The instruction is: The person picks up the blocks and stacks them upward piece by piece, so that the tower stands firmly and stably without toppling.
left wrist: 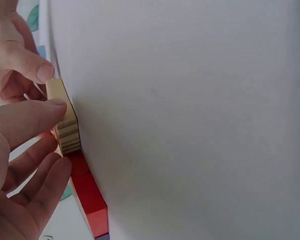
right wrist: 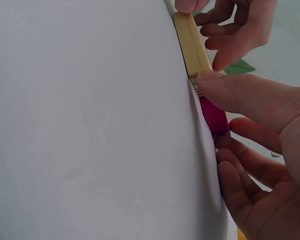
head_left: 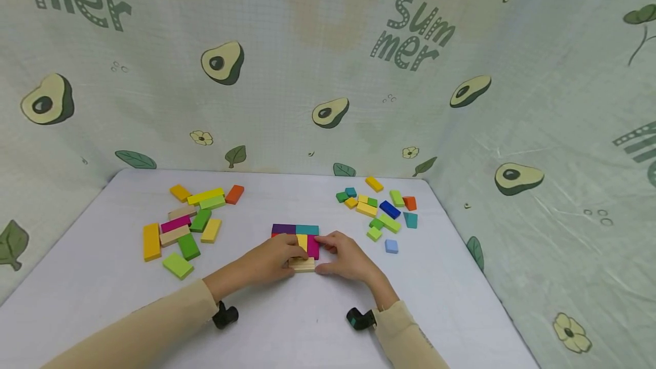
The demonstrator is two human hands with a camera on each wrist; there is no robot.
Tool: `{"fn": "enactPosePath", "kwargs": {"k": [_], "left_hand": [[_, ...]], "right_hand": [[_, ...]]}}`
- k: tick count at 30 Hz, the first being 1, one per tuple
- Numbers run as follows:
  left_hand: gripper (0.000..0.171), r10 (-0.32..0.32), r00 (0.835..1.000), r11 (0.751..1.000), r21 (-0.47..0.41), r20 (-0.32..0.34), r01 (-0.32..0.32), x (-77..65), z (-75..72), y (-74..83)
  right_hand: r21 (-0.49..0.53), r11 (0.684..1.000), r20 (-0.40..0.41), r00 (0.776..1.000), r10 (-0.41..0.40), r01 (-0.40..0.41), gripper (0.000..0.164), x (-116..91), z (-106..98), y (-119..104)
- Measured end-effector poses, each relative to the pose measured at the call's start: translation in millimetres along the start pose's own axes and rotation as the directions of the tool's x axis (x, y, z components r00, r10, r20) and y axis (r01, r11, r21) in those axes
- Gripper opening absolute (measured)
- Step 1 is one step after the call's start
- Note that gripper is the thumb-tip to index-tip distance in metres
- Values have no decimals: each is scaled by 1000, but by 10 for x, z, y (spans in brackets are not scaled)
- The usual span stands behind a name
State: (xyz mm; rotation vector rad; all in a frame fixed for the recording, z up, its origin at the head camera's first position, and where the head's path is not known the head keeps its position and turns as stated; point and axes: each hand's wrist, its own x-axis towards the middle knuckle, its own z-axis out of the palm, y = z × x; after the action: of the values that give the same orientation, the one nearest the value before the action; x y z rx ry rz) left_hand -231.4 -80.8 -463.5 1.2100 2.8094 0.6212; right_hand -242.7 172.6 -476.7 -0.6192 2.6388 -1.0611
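A plain wooden block [head_left: 302,267] lies at the near side of a small group of coloured blocks laid flat together. My left hand [head_left: 271,258] pinches it, with the thumb on its near face. The thumb of my right hand [head_left: 345,258] touches the block's right end, and an index finger rests by the magenta block [head_left: 313,248]. Behind are a purple block [head_left: 283,228], a teal block [head_left: 307,230] and a yellow block [head_left: 302,241]. The left wrist view shows red blocks [left wrist: 90,192] beside the wooden one; from the head the left hand mostly hides them.
Loose blocks lie at the left of the white table [head_left: 297,329], among them an orange block [head_left: 151,242] and a lime block [head_left: 177,266]. More are scattered at the right, including a dark blue block [head_left: 390,209] and a light blue cube [head_left: 392,246]. Patterned cloth walls surround the table.
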Motion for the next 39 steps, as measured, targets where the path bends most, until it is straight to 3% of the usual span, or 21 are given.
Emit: {"fn": "enactPosePath", "kwargs": {"k": [10,24,39], "left_hand": [[31,39,999,998,-51,-21,-40,-12,10,-43],[31,-12,1000,999,-51,-9,11,40,53,-26],[28,-2,1000,998,-64,-30,1,43,33,-12]], "right_hand": [[27,1000,4,1000,5,-5,71,-19,-8,7],[25,1000,9,1000,-6,6,73,-21,1,10],[19,1000,8,1000,-17,17,73,2,3,25]]}}
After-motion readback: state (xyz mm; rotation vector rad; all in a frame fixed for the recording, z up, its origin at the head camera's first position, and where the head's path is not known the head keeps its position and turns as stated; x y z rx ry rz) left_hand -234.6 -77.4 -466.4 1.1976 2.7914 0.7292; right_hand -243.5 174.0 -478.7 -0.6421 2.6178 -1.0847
